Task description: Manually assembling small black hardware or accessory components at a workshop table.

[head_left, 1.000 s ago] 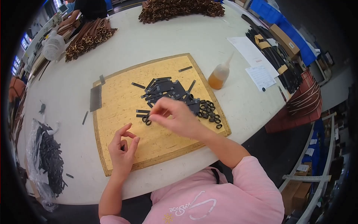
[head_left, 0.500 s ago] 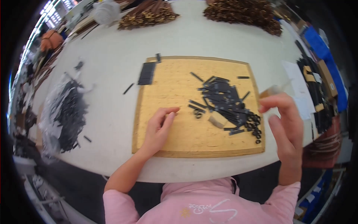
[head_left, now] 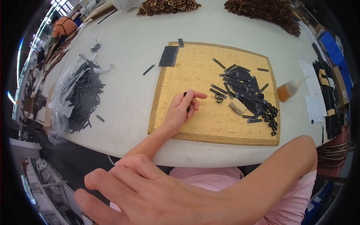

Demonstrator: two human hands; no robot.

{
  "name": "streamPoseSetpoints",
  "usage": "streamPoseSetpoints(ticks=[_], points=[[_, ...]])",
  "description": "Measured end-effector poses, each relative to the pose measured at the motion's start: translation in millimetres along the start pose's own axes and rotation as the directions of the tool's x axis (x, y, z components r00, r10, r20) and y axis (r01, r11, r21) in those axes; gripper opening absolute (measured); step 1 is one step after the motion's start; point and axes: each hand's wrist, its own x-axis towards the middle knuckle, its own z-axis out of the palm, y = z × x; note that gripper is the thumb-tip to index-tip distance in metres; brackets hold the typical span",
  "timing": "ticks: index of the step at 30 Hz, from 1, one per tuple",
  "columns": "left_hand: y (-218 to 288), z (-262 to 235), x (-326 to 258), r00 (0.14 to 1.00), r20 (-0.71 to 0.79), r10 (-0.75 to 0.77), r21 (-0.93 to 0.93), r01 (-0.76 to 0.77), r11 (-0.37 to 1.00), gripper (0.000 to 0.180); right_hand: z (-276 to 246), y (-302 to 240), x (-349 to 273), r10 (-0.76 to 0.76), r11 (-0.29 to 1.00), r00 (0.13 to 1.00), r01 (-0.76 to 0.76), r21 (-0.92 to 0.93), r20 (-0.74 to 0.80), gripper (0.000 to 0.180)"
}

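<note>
My left hand (head_left: 183, 109) is over the left part of the tan board (head_left: 180, 127). Its fingers are curled round a small black strip (head_left: 188, 109), mostly hidden, while the index finger points right. Close to the camera, my right hand (head_left: 138, 187) reaches across my body toward the lower left, its fingers bent and apart and nothing visible in them. On the board's right side lies a loose pile of flat black strips (head_left: 240, 82). Several small black loops (head_left: 270, 118) sit at the pile's lower right, and two more loops (head_left: 218, 98) lie left of a beige block (head_left: 237, 106).
Black strips are laid side by side in a neat row (head_left: 168, 56) at the board's upper left. A clear plastic bag (head_left: 60, 108) spills black strips on the left. A bottle of amber liquid (head_left: 288, 91) stands right of the board. Brown bundles (head_left: 262, 15) lie at the back.
My right hand has left the board's right edge and swung across to the lower left, near the camera. My left hand's fingers have curled in, with black showing between them. The view has shifted.
</note>
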Motion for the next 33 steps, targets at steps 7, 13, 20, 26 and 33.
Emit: streamPoseSetpoints(ticks=[7, 13, 20, 26, 33], points=[[10, 20, 13, 0.976, 0.207, 0.065, -0.327, 0.006, 0.945, 0.056, -85, -16, 29, 0.339, 0.857, 0.826, -0.073, -0.511, 0.451, 0.042], [24, 11, -7, 0.983, 0.155, 0.094, -0.38, -0.029, 0.925, 0.063, -154, 64, -11, 0.525, 0.776, 0.85, -0.462, -0.431, 0.034, 0.028], [18, 26, 3, 0.974, 0.228, 0.019, -0.3, 0.052, 0.953, 0.062, -169, 132, -58, 0.827, 0.562, 0.558, -0.816, -0.138, 0.069, 0.012], [7, 9, 14, 0.931, 0.14, 0.338, 0.505, -0.361, 0.784, 0.027, -193, 129, -69, 0.773, 0.55, 0.63, -0.725, -0.416, -0.076, 0.015], [10, 10, 18, 0.88, 0.369, 0.299, 0.65, -0.474, 0.594, 0.02, -198, 122, -70, 0.821, 0.505, 0.571, -0.726, -0.468, 0.001, 0.016]])
